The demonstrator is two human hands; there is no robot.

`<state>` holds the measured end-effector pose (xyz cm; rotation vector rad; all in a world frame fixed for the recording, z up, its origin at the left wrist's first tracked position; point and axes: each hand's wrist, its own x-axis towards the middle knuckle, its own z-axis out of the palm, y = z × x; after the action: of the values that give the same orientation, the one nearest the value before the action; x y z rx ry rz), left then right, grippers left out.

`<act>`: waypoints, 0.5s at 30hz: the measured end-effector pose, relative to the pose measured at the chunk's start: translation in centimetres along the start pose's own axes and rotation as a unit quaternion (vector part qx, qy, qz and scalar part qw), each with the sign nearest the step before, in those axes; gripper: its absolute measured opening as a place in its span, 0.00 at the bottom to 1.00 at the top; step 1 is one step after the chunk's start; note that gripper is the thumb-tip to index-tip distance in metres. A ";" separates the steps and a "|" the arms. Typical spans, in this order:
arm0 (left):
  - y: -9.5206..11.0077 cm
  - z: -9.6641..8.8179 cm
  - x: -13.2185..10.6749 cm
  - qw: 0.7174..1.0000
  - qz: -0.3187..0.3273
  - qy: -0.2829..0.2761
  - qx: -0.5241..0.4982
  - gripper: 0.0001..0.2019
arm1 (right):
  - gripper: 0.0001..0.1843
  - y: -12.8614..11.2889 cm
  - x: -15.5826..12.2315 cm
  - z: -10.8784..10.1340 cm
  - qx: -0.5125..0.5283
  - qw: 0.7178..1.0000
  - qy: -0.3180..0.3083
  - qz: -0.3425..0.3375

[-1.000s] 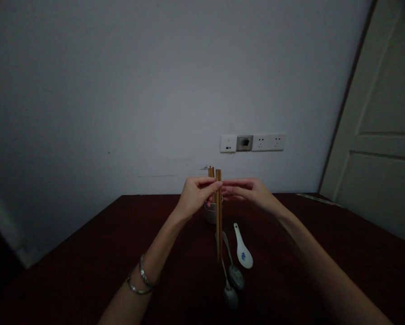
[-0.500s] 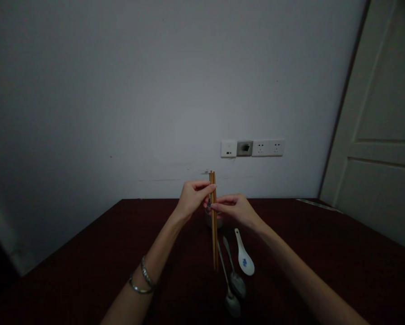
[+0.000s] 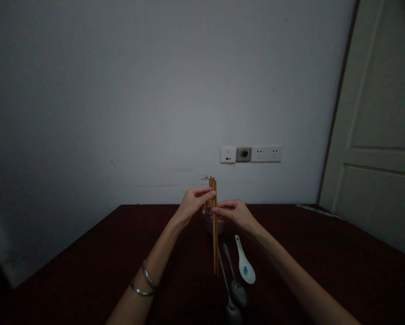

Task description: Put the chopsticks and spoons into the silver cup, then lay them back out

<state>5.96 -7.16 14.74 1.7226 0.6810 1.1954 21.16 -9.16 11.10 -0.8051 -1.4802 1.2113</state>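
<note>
As both your hands meet near the middle of the view, their fingers are closed on a bundle of slim wooden chopsticks (image 3: pixel 215 246), held nearly upright. Your left hand (image 3: pixel 190 204) pinches it near the top, thumb towards you; your right hand (image 3: pixel 236 214) grips just below, thumb and fingertips pressed to the wood. You cannot tell whether the lower tips touch the dark red table (image 3: pixel 87 262). Just behind the chopsticks stands a small cup (image 3: pixel 209 227), partly hidden by them and your fingers. Nearer you, slightly to the right, lie two metal spoons, the longer-handled one (image 3: pixel 233 312) beside the other (image 3: pixel 238 292), then a white spoon (image 3: pixel 247 270) with a blue mark. Silvery bands (image 3: pixel 142 292) circle your left forearm. Beyond is a pale wall (image 3: pixel 155 99) with sockets (image 3: pixel 266 154).
</note>
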 end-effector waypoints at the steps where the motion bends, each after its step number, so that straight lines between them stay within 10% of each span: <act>1: -0.4 -0.3 0.3 1.000 0.000 0.011 -0.009 0.17 | 0.16 0.0 0.5 -0.4 0.002 1.000 0.015 -0.001; 15: -14.5 -6.6 1.8 0.955 -0.216 0.202 0.004 0.14 | 0.03 -3.0 11.3 -7.3 -0.047 0.972 0.224 -0.042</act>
<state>1.32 3.07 3.32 1.2476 1.2387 1.2324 25.51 2.42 17.11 -0.9948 -1.1895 0.8305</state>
